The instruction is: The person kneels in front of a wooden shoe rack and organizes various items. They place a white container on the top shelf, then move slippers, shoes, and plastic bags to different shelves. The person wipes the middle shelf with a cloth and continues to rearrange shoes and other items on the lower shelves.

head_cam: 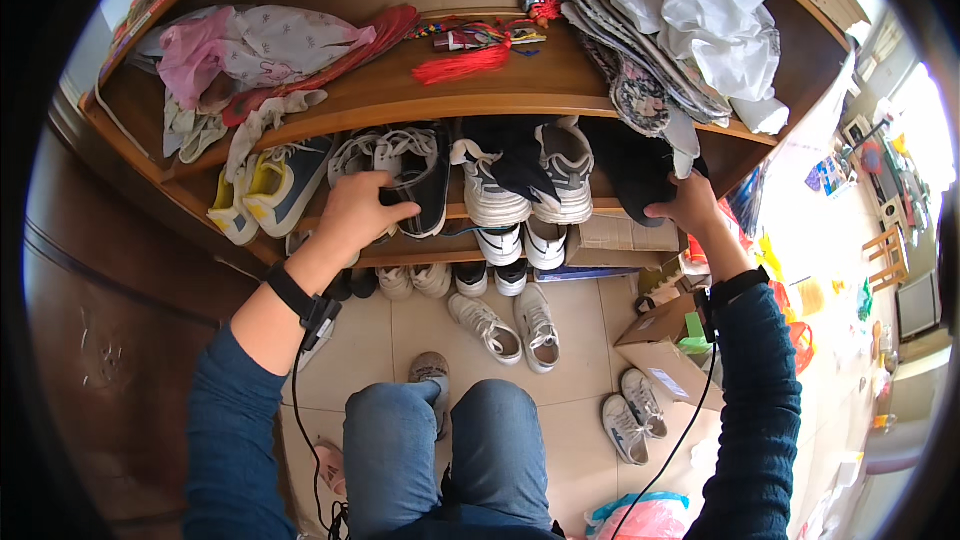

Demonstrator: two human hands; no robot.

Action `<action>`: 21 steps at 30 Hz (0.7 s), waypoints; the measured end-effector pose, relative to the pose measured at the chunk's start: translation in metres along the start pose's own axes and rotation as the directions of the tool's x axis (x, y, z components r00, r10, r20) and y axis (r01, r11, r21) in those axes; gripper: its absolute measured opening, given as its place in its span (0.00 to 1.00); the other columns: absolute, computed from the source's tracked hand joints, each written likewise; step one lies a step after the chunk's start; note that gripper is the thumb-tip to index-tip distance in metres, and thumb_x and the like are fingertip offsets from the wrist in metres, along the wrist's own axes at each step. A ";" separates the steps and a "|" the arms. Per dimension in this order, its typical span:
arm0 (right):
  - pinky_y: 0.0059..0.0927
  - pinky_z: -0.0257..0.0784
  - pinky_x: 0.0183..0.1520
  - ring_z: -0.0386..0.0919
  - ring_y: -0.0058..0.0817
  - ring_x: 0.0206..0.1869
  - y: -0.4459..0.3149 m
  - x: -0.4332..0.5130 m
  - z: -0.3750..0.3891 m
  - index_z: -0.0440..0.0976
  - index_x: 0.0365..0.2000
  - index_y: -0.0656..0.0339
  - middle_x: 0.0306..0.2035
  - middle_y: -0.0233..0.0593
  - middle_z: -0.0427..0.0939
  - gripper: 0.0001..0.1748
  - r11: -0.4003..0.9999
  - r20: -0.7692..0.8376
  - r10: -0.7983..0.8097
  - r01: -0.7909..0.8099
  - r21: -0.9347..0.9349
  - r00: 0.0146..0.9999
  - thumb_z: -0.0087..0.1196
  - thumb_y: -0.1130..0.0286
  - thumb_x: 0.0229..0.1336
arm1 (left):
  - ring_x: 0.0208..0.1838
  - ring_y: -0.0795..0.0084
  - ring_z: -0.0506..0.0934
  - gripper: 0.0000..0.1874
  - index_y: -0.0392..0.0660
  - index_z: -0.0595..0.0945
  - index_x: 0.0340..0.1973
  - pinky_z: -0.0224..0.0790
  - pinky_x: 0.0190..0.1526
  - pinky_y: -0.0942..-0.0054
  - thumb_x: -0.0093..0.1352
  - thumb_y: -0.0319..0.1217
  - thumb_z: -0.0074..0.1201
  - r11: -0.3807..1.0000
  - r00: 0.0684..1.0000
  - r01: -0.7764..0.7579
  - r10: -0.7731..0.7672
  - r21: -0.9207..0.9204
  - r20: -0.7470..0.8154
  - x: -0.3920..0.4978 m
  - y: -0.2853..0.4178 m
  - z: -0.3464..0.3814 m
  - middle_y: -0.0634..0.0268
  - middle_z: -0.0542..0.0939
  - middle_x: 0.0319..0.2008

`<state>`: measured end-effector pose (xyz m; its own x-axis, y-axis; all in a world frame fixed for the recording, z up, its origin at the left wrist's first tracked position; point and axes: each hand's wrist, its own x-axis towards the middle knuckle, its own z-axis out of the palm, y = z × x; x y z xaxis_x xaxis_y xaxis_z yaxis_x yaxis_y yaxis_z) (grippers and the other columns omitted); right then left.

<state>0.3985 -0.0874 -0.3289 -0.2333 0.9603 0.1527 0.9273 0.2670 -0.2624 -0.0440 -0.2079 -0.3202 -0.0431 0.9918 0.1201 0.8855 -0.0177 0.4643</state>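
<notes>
My left hand (364, 211) is at the middle shelf, its thumb stretched out in front of a black shoe (431, 206). Behind its fingers are grey-and-white laced shoes (360, 154); the curled fingers are partly hidden, so a grip cannot be made out. On the right, my right hand (691, 201) has its thumb against the rounded end of black footwear (634, 184), with its fingers at the far side. White-and-grey sneakers (566, 172) stand between my hands, a black cloth (517, 157) draped over them. Yellow-lined blue-grey sneakers (281, 191) are left of my left hand.
Above, the wooden shelf (360, 101) carries stacked insoles (637, 64), a white bag (720, 30), a red tassel (465, 64) and a pink-and-white bag (262, 45). More shoes fill the lower racks. White sneakers (487, 330) and a cardboard box (660, 352) stand on the tiles. Cables hang from both wrists.
</notes>
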 end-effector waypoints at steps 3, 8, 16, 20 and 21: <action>0.41 0.72 0.48 0.76 0.48 0.44 -0.011 -0.021 -0.003 0.79 0.39 0.71 0.39 0.55 0.77 0.35 0.996 -0.043 0.080 -0.078 0.042 0.996 0.76 0.59 0.27 | 0.34 0.46 0.78 0.20 0.33 0.80 0.30 0.70 0.35 0.58 0.56 0.38 0.69 0.991 0.978 -0.077 0.097 0.113 -0.186 -0.005 -0.011 -0.004 0.48 0.79 0.28; 0.35 0.73 0.41 0.77 0.42 0.37 -0.026 -0.082 -0.016 0.77 0.36 0.72 0.38 0.49 0.74 0.32 0.983 -0.195 0.111 -0.078 0.169 0.975 0.76 0.61 0.32 | 0.27 0.49 0.73 0.18 0.34 0.73 0.24 0.64 0.29 0.62 0.54 0.30 0.69 0.952 0.885 -0.282 0.306 0.119 -0.352 -0.039 -0.019 -0.027 0.52 0.74 0.23; 0.32 0.73 0.37 0.75 0.39 0.36 -0.041 -0.198 -0.051 0.70 0.25 0.71 0.38 0.47 0.72 0.27 0.959 -0.045 0.079 -0.063 0.277 0.996 0.77 0.70 0.26 | 0.19 0.62 0.62 0.23 0.37 0.67 0.18 0.53 0.21 0.68 0.48 0.29 0.73 0.936 0.919 -0.332 0.349 0.117 -0.181 -0.129 -0.033 -0.086 0.59 0.61 0.17; 0.39 0.73 0.42 0.75 0.52 0.41 -0.044 -0.248 -0.050 0.70 0.24 0.69 0.41 0.54 0.73 0.27 0.967 -0.017 -0.019 0.022 0.252 1.000 0.77 0.68 0.25 | 0.20 0.62 0.61 0.24 0.38 0.65 0.17 0.50 0.22 0.68 0.44 0.27 0.73 0.948 0.948 -0.293 0.305 0.126 -0.089 -0.166 -0.044 -0.113 0.60 0.60 0.18; 0.37 0.73 0.41 0.75 0.50 0.40 -0.044 -0.260 -0.048 0.71 0.24 0.69 0.40 0.53 0.73 0.27 0.956 0.031 0.008 -0.017 0.293 0.999 0.77 0.67 0.26 | 0.20 0.63 0.61 0.25 0.38 0.65 0.17 0.50 0.22 0.68 0.43 0.27 0.73 0.951 0.953 -0.286 0.295 0.121 -0.069 -0.175 -0.046 -0.119 0.60 0.60 0.18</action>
<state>0.4322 -0.3526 -0.3113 -0.2349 0.9645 0.1206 0.8048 0.2626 -0.5323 -0.1321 -0.3952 -0.2578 0.1884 0.9312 0.3119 0.9101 -0.2849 0.3009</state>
